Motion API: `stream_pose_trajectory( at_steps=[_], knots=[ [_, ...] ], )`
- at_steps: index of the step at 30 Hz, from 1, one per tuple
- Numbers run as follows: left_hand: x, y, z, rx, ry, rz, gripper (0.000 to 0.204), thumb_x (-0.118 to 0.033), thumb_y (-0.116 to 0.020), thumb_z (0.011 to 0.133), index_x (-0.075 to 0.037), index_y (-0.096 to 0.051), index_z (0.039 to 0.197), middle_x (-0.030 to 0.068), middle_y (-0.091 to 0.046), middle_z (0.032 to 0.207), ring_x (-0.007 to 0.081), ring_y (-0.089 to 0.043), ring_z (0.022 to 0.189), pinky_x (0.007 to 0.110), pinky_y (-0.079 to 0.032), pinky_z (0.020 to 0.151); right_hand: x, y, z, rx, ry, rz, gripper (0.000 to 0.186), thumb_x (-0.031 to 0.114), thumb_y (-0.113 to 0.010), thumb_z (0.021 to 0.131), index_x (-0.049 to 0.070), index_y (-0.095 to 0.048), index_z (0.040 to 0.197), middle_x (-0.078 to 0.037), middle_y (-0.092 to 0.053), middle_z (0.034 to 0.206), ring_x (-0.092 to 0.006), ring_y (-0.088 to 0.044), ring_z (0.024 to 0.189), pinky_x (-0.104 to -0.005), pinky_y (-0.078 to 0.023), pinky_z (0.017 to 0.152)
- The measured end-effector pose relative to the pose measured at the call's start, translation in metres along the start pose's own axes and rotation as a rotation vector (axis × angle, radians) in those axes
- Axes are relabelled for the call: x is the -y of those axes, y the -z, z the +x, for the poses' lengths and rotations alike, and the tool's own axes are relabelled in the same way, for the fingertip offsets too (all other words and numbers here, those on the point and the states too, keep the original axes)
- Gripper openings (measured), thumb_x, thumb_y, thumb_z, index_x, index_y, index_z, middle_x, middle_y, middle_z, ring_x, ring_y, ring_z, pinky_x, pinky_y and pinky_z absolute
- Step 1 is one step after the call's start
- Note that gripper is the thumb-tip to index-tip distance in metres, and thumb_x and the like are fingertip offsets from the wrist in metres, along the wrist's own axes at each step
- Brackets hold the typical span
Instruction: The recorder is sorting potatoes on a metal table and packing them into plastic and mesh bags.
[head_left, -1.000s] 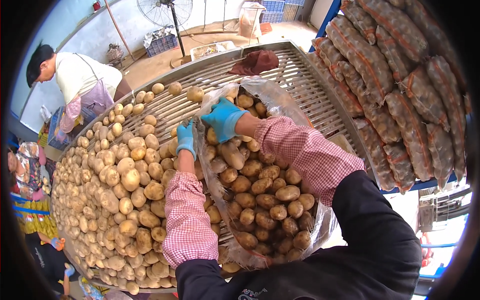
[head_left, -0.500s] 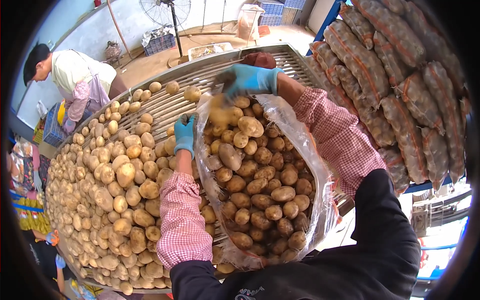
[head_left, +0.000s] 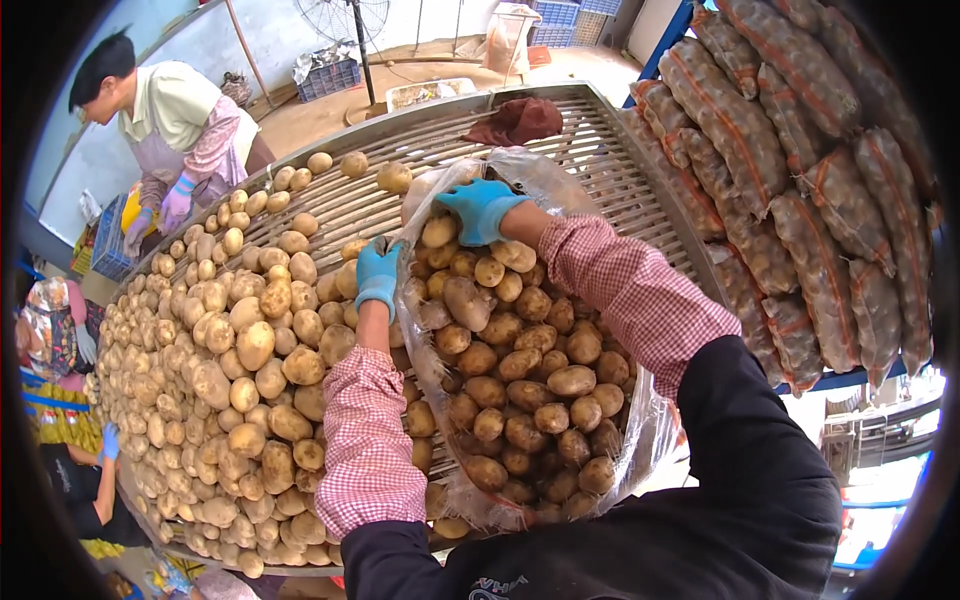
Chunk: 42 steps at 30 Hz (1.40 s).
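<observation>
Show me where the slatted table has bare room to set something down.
Bare slats lie right of the dark red cloth, bounded by the open bag and the right rail. Another patch lies left of the cloth, between far rail and bag. Crowded: the left side, under the potato heap, and the bag, with potatoes below the right hand.

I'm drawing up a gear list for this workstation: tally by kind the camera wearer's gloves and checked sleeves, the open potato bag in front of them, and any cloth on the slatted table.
Blue gloves: 2
Checked sleeves: 2
Open plastic bag: 1
Dark red cloth: 1
Total: 6
</observation>
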<state>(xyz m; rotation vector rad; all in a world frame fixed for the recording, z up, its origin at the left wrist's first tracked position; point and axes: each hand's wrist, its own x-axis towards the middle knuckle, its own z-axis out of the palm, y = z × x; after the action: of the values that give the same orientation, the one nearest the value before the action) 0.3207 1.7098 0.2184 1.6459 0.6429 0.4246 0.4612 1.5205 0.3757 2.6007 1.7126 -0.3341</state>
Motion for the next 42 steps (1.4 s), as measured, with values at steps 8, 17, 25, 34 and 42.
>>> stream_pose_trajectory(
  at_steps=[8,17,25,34,42],
  knots=[
    [0.029,0.003,-0.013,0.021,0.236,-0.389,0.039,-0.02,-0.076,0.095,0.004,-0.07,0.125,0.0107,-0.076,0.11,0.0162,-0.068,0.092,0.032,-0.052,0.083,0.021,0.002,0.009,0.154,0.093,0.115,0.069,0.039,-0.082,0.078,0.03,-0.057,0.142,-0.013,-0.067,0.134,-0.0386,-0.065,0.119,-0.0469,-0.053,0.101],
    [0.041,0.013,-0.024,0.043,0.26,-0.261,0.039,-0.017,-0.076,0.095,0.004,-0.069,0.127,0.0102,-0.075,0.112,0.0148,-0.068,0.092,0.03,-0.054,0.078,0.035,-0.001,-0.005,0.156,0.016,-0.093,0.084,0.056,-0.071,0.087,0.023,-0.042,0.158,-0.015,-0.056,0.15,-0.0386,-0.054,0.136,-0.0491,-0.048,0.111],
    [0.066,0.016,-0.01,-0.014,0.193,-0.317,0.035,-0.014,-0.071,0.098,0.004,-0.068,0.128,0.01,-0.076,0.112,0.0157,-0.067,0.091,0.032,-0.054,0.079,0.029,0.002,0.001,0.204,-0.072,-0.089,0.08,0.055,-0.065,0.093,0.025,-0.036,0.161,-0.018,-0.053,0.153,-0.0388,-0.054,0.138,-0.0489,-0.047,0.112],
    [0.037,0.02,-0.035,0.049,0.316,-0.256,0.037,-0.021,-0.07,0.1,0.002,-0.065,0.128,0.0067,-0.071,0.113,0.0166,-0.065,0.091,0.034,-0.052,0.076,0.018,0.009,-0.006,0.36,-0.089,0.163,0.082,0.056,-0.067,0.092,0.023,-0.037,0.16,-0.015,-0.056,0.151,-0.0399,-0.056,0.135,-0.0476,-0.046,0.112],
    [0.036,0.006,-0.046,-0.052,0.111,-0.314,0.03,-0.02,-0.072,0.099,0.006,-0.071,0.114,0.0036,-0.072,0.093,0.0139,-0.058,0.076,0.033,-0.048,0.069,0.012,0.001,-0.014,0.257,-0.023,0.336,0.08,0.051,-0.072,0.088,0.022,-0.043,0.157,-0.016,-0.06,0.145,-0.0366,-0.059,0.132,-0.0461,-0.047,0.109]
  ],
)
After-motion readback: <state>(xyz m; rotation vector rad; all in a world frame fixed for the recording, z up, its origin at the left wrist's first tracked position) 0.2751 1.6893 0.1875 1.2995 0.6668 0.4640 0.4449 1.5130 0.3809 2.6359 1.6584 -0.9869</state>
